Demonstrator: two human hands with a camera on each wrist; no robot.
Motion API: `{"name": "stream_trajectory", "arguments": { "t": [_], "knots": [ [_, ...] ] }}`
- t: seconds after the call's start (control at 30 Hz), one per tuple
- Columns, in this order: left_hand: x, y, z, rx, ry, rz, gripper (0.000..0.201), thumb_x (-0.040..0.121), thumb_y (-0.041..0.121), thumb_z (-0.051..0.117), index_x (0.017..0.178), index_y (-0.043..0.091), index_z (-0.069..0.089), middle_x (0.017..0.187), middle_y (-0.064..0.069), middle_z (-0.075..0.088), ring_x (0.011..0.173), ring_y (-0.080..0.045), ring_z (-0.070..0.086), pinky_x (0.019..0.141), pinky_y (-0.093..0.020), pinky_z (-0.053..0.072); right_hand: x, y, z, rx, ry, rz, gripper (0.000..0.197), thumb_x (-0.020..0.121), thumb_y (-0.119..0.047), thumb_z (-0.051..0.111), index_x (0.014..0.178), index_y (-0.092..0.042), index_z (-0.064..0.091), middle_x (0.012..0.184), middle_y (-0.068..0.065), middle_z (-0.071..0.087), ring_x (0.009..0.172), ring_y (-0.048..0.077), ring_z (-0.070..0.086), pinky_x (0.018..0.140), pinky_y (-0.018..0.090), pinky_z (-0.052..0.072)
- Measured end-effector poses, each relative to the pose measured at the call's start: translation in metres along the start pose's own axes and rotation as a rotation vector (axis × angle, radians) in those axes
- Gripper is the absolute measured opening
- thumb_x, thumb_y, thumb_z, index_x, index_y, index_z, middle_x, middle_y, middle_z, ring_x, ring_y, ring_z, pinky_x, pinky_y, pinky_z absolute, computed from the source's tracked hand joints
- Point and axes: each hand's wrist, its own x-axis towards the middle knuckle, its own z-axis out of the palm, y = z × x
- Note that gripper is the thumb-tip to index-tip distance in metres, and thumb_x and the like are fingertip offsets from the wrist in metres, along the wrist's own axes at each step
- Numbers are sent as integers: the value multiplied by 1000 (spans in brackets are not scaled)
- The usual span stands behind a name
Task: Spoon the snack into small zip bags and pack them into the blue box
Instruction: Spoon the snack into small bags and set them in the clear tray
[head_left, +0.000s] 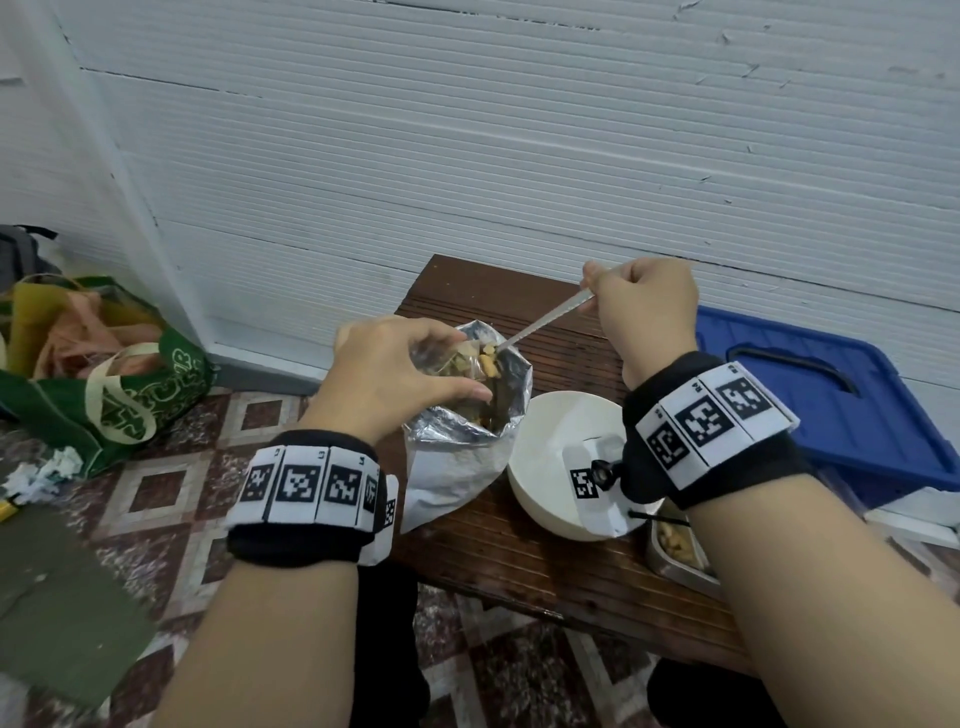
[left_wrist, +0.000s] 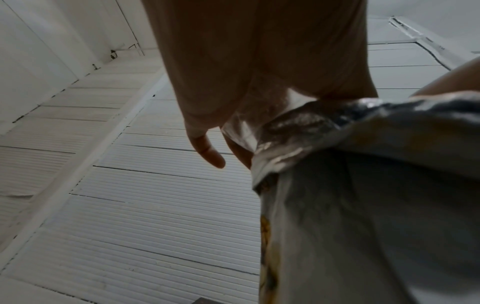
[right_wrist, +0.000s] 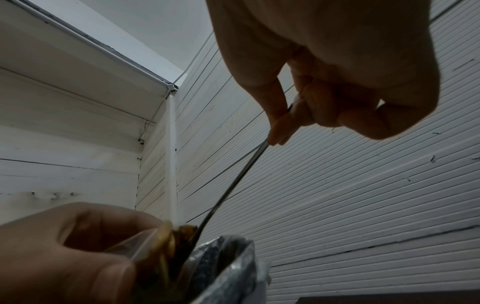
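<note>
- We see a white ribbed wall behind a dark wooden counter (head_left: 519, 551) standing on a patterned tile floor.
- Our left hand (head_left: 395, 374) pinches a small zip bag (head_left: 457, 358) open over the foil snack pouch (head_left: 462, 441) near the counter's left edge.
- Our right hand (head_left: 644, 317) grips a spoon (head_left: 545, 322), its tip in the bag's mouth among the snack pieces (head_left: 485, 364).
- The blue box (head_left: 831, 405) sits off the counter's right edge, lid on.
- A white bowl (head_left: 550, 457) stands beside the pouch.

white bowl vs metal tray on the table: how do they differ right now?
The white bowl is round and looks empty; the metal tray is straight-sided with rounded corners and holds pale snack pieces. The bowl shows most of its rim, with the right wrist's camera mount over part of it; the tray is mostly hidden under the right forearm. The bowl is matte white, the tray shiny steel. Both sit on the brown table, untouched by either hand.
</note>
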Motion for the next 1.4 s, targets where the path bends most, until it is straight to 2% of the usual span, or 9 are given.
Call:
{"name": "stream_trajectory", "arguments": {
  "t": [0.23, 0.33, 0.43, 0.57, 0.7, 0.83, 1.0, 1.2, 1.4],
  "knots": [
    [0, 3, 1, 68, 41, 46, 57, 40, 89, 57, 82, 50, 60, 92, 20, 67, 103, -7, 58, 107, -38, 29, -2, -2, 7, 79, -23, 25, 33, 90, -21, 63, 83, 11, 67, 66, 1, 65, 52, -7, 58, 52, 6, 41],
    [-1, 10, 3, 94, 81, 68, 55, 45, 82, 56, 87, 47, 60, 92, 23, 65, 104, -7, 54, 97, -30, 19, -10, -9, 8, 111, -47, -16, 32, 90, -24, 64, 66, -2, 66, 68, -1, 67, 68, 2, 62, 71, 19, 46],
    [-1, 9, 6, -16, 129, 27, 47, 52, 78, 63, 83, 43, 62, 84, 27, 61, 95, -4, 55, 102, -34, 35, -18, -15, 6, 185, -69, -139, 28, 89, -27, 64, 65, -13, 62, 73, 8, 69, 79, 17, 65, 76, 28, 50],
    [-2, 5, 3, -233, 205, -69, 29, 67, 52, 76, 86, 33, 65, 93, 17, 65, 86, 10, 54, 69, 1, 41, -21, -22, -2, 311, -21, -362, 20, 87, -25, 67, 76, -9, 65, 79, 22, 65, 79, 38, 61, 77, 43, 52],
    [-3, -2, 1, -333, 261, -104, 44, 64, 59, 68, 92, 26, 69, 96, 16, 68, 93, 3, 61, 80, -16, 48, -17, -27, -16, 378, 80, -462, 13, 88, -19, 67, 76, -17, 64, 71, 4, 62, 70, 21, 61, 70, 31, 55],
    [-4, -5, 2, -370, 250, -95, 49, 65, 60, 67, 95, 22, 71, 92, 13, 71, 88, 3, 65, 81, -22, 52, -13, -21, -26, 309, 164, -441, 21, 90, -23, 64, 71, -20, 56, 69, 13, 61, 65, 21, 58, 63, 24, 49],
    [-4, -3, 3, -352, 229, -101, 49, 65, 61, 68, 94, 22, 70, 94, 13, 71, 92, 1, 65, 83, -22, 51, -30, 0, -7, -78, -88, -503, 20, 89, -28, 65, 70, -21, 60, 54, -14, 48, 52, -1, 46, 55, 11, 35],
    [-4, -4, 7, -286, 216, -113, 37, 71, 53, 74, 93, 24, 70, 92, 16, 69, 85, 12, 60, 69, -6, 41, -54, 33, 24, -455, -306, -770, 27, 85, -37, 58, 68, -18, 68, 58, -6, 62, 61, 20, 57, 71, 32, 37],
    [-3, -2, 9, -243, 214, -122, 35, 71, 54, 76, 93, 27, 69, 90, 20, 66, 80, 23, 54, 61, 4, 36, -60, 37, 29, -263, -313, -519, 24, 87, -24, 66, 67, -13, 60, 53, -6, 51, 56, 16, 48, 67, 30, 37]
  ]
}}
